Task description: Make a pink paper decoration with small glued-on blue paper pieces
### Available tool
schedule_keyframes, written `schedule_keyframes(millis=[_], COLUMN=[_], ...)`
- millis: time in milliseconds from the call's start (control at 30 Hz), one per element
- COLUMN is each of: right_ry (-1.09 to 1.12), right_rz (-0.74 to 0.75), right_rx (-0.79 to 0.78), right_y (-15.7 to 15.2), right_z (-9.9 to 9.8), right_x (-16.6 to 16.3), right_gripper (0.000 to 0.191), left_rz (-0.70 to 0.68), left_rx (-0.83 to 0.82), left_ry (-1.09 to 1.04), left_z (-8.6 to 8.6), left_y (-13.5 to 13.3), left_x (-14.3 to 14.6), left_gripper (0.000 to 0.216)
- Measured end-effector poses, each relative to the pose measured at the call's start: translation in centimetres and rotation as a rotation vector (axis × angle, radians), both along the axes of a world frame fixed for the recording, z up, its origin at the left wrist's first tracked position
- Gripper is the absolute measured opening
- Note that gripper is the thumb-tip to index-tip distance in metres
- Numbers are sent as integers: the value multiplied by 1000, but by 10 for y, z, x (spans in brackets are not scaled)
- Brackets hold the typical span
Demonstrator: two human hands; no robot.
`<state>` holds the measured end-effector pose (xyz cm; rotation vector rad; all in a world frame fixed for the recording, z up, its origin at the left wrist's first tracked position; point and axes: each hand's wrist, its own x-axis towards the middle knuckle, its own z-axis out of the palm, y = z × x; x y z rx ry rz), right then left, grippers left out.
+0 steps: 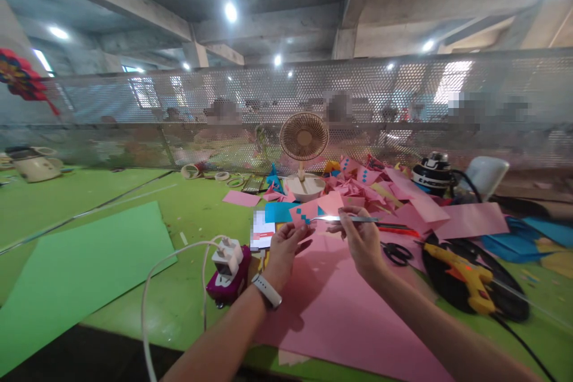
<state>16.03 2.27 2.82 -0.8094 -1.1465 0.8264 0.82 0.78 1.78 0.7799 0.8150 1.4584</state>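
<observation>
My left hand (286, 249) is closed, its thumb and fingers pinching a small pink paper piece (298, 212) dotted with little blue squares. A pair of slim silver tweezers (358, 219) is gripped in my right hand (358, 239), the bright tip pointing left at the blue squares by my left fingertips. Whether the tip touches the paper I cannot tell. Under both hands lies a large pink sheet (340, 322). Just behind the pink piece is a strip of blue paper (280, 212). Black-handled scissors (397, 253) lie right of my right wrist.
A yellow glue gun (465, 271) rests on a black round tray (514, 298) at right. Pink paper scraps (376, 182) pile beside a small fan (304, 138). White chargers (227, 256) sit in a purple power strip (228, 289), cable trailing forward. A green sheet (98, 262) lies left.
</observation>
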Motion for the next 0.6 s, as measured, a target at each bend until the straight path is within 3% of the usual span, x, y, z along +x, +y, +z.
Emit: schedule_keyframes(millis=[600], right_ry=[-61], right_rz=[0], right_rx=[-3], right_y=[3], right_z=[-1], right_x=[5], right_gripper=[22], left_rz=[-19], left_rx=[26], left_ry=[31], left_z=[0], left_y=[0], left_x=[-1], left_gripper=[26])
